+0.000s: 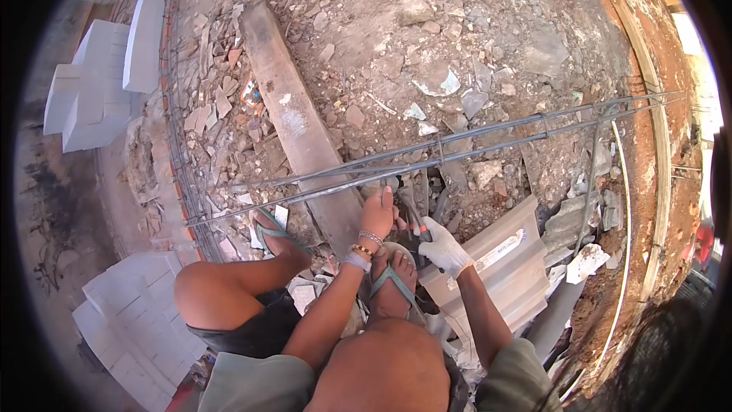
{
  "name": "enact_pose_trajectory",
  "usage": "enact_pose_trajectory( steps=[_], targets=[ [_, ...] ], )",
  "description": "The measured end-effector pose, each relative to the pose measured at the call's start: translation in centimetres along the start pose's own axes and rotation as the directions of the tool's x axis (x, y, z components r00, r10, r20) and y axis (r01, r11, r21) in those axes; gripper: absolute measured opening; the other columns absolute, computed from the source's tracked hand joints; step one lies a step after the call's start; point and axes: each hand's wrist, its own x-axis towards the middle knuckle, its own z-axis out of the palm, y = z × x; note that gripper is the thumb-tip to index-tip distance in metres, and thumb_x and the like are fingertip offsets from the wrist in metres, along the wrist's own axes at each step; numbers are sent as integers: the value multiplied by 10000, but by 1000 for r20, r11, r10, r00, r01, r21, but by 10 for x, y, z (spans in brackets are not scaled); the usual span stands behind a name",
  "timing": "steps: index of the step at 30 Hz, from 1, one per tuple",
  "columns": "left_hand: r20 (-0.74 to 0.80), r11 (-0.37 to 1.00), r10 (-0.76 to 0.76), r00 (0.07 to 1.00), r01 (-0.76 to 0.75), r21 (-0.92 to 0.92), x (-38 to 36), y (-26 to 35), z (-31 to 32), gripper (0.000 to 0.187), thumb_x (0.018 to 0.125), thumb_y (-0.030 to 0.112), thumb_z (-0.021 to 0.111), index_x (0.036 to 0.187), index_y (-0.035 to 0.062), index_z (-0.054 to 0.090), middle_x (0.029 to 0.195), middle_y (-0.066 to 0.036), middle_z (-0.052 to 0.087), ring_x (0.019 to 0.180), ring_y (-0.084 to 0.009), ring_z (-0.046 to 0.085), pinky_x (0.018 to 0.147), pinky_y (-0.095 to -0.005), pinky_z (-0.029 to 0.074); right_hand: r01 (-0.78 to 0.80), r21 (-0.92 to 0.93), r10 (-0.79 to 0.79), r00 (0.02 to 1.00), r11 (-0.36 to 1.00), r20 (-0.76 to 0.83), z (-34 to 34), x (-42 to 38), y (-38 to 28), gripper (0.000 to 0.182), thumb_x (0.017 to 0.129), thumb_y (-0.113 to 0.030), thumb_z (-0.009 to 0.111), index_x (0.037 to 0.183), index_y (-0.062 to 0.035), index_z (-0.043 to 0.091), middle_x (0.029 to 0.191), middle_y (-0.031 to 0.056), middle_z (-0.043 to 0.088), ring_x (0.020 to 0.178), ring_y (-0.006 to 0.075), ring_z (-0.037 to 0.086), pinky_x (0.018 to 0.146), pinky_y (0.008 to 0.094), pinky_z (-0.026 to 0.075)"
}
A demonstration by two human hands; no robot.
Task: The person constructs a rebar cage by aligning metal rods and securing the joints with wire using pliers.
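Steel rods [492,148] are laid across a timber plank [286,99], presumably for working clearance; pliers [414,216] are gripped beneath by the gloved right hand [444,249]; beside them, the left hand's [377,217] finger closure cannot be determined.

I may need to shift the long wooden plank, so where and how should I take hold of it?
Probably grip the plank by both long edges at its far end, coming from beyond: that end lies clear of the steel bars, which cross its nearer part.
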Motion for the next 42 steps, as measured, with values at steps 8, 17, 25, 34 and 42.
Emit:
enact_pose_trajectory(
  steps=[8,17,25,34,42],
  targets=[
    [-6,999,50,999,-50,-2,1,-10,-3,393,1076,396,423,1008,23,528,700,-123,635,541,-247,689,504,-379,590,164,-257,-205,968,952,-142,7,21,-10,438,780,-59,578,1211,-28,509,1106,182,553,1014,356,594,882,393,480],
    [12,998,51,999,-51,29,5,-17,-7,391,1076,404,422,964,40,513,702,-126,638,590,-265,716,501,-374,590,226,-413,-289,953,882,-95,7,26,-12,503,770,-64,594,1263,-42,498,1236,227,518,1160,459,531,956,456,459],
    [70,994,-57,996,63,-85,-5,5,-5,374,1073,400,432,920,60,470,669,-107,612,594,-285,719,500,-388,600,250,-477,-262,964,842,43,-14,27,-28,631,781,-96,620,1381,4,454,1318,268,536,1278,444,497,1035,441,442],
    [119,977,-118,986,136,-163,-4,8,-4,353,1069,415,442,962,78,459,694,-89,622,633,-297,725,567,-422,625,225,-243,-174,961,944,214,-23,40,-13,594,729,-135,671,1279,-1,491,1212,242,582,1160,398,579,964,421,470],
    [84,984,-102,991,113,-136,-5,9,-5,376,1074,414,417,930,70,466,659,-103,612,610,-297,719,543,-431,624,295,-218,-233,934,930,269,-33,40,-21,599,740,-122,654,1314,-39,502,1068,160,610,981,279,598,883,362,492]
  ],
)
